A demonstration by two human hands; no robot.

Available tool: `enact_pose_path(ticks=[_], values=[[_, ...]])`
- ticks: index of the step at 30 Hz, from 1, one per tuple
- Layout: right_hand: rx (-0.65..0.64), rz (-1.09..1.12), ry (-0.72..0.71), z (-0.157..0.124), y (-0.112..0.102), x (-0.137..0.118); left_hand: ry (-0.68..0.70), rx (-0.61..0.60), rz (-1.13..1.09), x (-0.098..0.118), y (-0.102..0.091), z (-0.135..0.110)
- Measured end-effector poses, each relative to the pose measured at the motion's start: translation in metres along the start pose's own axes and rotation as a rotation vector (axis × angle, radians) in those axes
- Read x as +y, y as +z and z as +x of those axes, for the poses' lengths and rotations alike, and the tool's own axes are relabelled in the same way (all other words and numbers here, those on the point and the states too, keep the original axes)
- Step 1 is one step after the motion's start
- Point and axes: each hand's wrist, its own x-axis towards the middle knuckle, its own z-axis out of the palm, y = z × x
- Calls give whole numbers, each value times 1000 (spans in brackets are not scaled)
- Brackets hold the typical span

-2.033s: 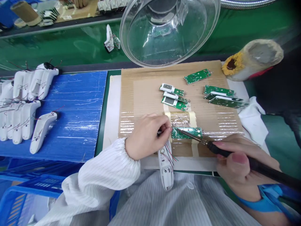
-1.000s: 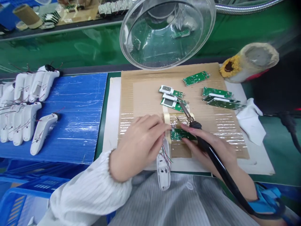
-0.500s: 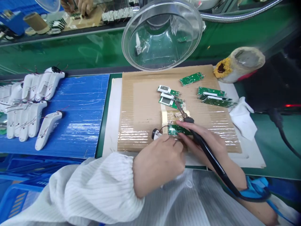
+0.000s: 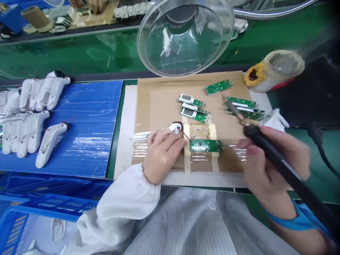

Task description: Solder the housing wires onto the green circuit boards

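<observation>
The left hand [image 4: 163, 152] grasps a smooth white plastic casing [image 4: 139, 136]; the right hand [image 4: 273, 170] grips a slender, metal-tipped soldering iron [image 4: 282, 166]. At the left's three o'clock, a rectangular green circuit board [image 4: 205, 145] lies on glossy cardboard [image 4: 162, 104].

We note green bench [image 4: 322, 175]: blue board [image 4: 87, 124] at left, white sheet [image 4: 127, 117] at centre, black cable [image 4: 315, 134] at right. On sheet, we find cardboard [image 4: 162, 102], directly carrying green circuit boards [image 4: 218, 87] and tape strips [image 4: 187, 163].
</observation>
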Motion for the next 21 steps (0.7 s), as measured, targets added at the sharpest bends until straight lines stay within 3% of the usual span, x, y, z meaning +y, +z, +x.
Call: enact_pose_path(ticks=[3, 5, 8, 14, 21], values=[[232, 39, 24, 12, 9, 9, -133, 23, -54, 4, 5, 0], [266, 134, 64, 17, 17, 11, -185, 11, -88, 8, 5, 1], [247, 216, 26, 17, 26, 10, -188, 0, -112, 8, 6, 0], [-5, 345, -49, 11, 24, 10, -139, -4, -191, 3, 6, -4], [20, 285, -109, 12, 27, 13, -275, -36, -195, 17, 6, 0]])
